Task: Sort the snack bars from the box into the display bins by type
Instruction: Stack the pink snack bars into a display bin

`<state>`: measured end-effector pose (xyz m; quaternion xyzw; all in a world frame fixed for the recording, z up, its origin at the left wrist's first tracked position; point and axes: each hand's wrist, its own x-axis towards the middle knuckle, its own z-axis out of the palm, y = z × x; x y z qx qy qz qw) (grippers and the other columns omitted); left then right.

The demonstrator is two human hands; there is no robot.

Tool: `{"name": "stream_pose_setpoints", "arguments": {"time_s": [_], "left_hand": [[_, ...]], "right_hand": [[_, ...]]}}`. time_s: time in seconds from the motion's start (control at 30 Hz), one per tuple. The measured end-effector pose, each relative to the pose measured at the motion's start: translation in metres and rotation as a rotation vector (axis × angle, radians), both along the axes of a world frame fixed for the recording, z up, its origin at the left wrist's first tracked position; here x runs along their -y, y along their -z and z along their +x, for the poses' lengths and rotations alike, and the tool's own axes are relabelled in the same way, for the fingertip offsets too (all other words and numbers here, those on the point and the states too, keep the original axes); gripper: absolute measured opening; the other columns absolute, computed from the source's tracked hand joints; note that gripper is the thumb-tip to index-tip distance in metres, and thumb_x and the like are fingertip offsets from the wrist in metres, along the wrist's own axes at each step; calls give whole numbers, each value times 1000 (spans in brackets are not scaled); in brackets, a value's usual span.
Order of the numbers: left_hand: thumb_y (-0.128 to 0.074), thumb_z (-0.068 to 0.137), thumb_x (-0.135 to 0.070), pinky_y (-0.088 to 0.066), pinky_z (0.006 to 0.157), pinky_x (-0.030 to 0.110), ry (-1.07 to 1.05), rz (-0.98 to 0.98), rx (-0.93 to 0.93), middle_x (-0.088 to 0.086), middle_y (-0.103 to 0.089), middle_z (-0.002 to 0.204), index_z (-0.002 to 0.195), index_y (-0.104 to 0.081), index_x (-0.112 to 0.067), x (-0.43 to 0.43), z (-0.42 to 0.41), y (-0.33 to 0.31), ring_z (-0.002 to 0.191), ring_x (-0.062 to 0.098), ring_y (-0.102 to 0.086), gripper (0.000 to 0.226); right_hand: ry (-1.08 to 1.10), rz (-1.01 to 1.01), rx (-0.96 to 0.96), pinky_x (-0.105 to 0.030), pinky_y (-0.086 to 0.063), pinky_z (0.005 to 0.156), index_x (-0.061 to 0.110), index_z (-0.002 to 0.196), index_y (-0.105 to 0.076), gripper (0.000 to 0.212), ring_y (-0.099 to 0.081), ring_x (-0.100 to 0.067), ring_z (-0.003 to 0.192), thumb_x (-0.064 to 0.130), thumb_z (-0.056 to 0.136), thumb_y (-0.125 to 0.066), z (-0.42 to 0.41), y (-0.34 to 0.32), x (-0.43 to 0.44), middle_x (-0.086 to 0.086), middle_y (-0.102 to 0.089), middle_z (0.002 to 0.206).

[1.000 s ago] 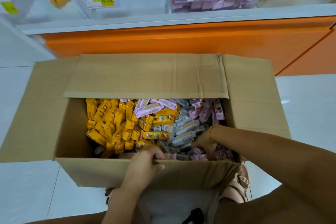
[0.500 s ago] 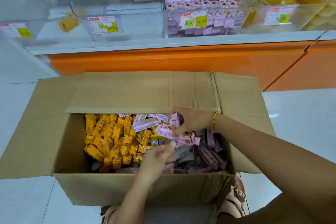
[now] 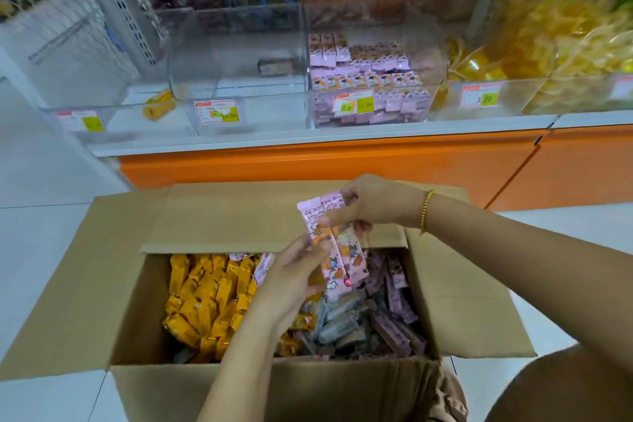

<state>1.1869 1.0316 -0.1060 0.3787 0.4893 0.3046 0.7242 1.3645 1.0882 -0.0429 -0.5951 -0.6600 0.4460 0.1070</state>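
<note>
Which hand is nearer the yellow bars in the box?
Left. The left hand is just right of the yellow bars; the right hand is higher and farther right, over the far flap.

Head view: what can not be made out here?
- Price labels: small print blurred.
- Upper shelf bins: contents smeared by motion blur.
- Pink bars, held by right hand and left hand: count unclear, since they overlap and fingers cover part.
- Box: bottom hidden under piled bars.
</note>
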Motion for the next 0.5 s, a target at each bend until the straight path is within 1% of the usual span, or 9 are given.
{"name": "stream_pose_setpoints", "arguments": {"time_s": [0.07, 0.13, 0.17, 0.23, 0.3, 0.33, 0.37, 0.43, 0.5], "left_hand": [[-74, 75, -33, -53, 81, 36, 33, 63, -35, -1, -70, 106, 117, -62, -29, 1, 6, -9, 101, 13, -64, 44], [-74, 79, -19, -48, 60, 16, 30, 154, -82, -4, -72, 92, 107, -62, -29, 0, 12, -15, 76, 3, -66, 32], [-74, 80, -14, -44, 53, 11, 40, 192, -103, -2, -72, 89, 108, -62, -26, -2, 14, -18, 67, 2, -65, 32], [-76, 79, -13, -44, 51, 10, 76, 240, -163, 2, -72, 91, 110, -63, -21, -7, 14, -24, 68, 6, -66, 35], [-77, 76, -10, -47, 55, 13, 151, 241, -217, 1, -74, 89, 110, -65, -17, -18, 11, -32, 71, 8, -68, 37], [-78, 75, -9, -47, 57, 13, 204, 227, -241, 0, -74, 88, 109, -66, -16, -25, 10, -37, 71, 8, -68, 37], [-79, 74, -8, -48, 59, 15, 269, 216, -265, 0, -74, 88, 107, -67, -15, -34, 9, -42, 71, 8, -68, 36], [-84, 69, -13, -49, 64, 21, 405, 252, -338, -1, -74, 85, 100, -70, -17, -51, 9, -57, 70, 11, -66, 34], [-86, 67, -19, -42, 59, 20, 559, 343, -455, -8, -65, 67, 102, -72, -21, -70, 13, -73, 60, 8, -57, 38]], "right_hand": [[31, -17, 13, -22, -52, 60, -2, 81, -59, 64, -62, -7, 54, 59, 66, -71, 2, -1, 3, -10, -69, 70], [91, -81, -67, -25, -56, 70, -8, 97, -63, 76, -68, -11, 67, 59, 63, -68, 7, -2, 4, -12, -73, 85], [108, -122, -131, -26, -57, 74, -5, 103, -64, 68, -71, -15, 75, 54, 69, -69, 10, -5, 5, -12, -74, 92], [98, -137, -205, -27, -57, 78, 7, 117, -60, 51, -71, -20, 87, 40, 79, -70, 17, -14, 6, -9, -70, 108], [-62, 80, -20, -25, -53, 86, 25, 140, -38, 79, -63, -16, 105, 36, 73, -79, 28, -28, 7, -2, -50, 140], [-217, 277, 177, -25, -47, 95, 33, 145, -29, 93, -52, -14, 120, 36, 69, -82, 34, -32, 7, 4, -34, 151], [-387, 481, 345, -26, -38, 105, 37, 146, -26, 95, -36, -15, 134, 35, 69, -82, 37, -35, 7, 9, -21, 156], [-661, 800, 550, -31, -27, 113, 36, 143, -33, 79, -19, -20, 144, 31, 77, -75, 39, -37, 8, 8, -21, 157], [-746, 999, 601, -37, -38, 109, 28, 138, -42, 53, -35, -25, 136, 27, 87, -57, 40, -37, 6, 2, -44, 144]]}}
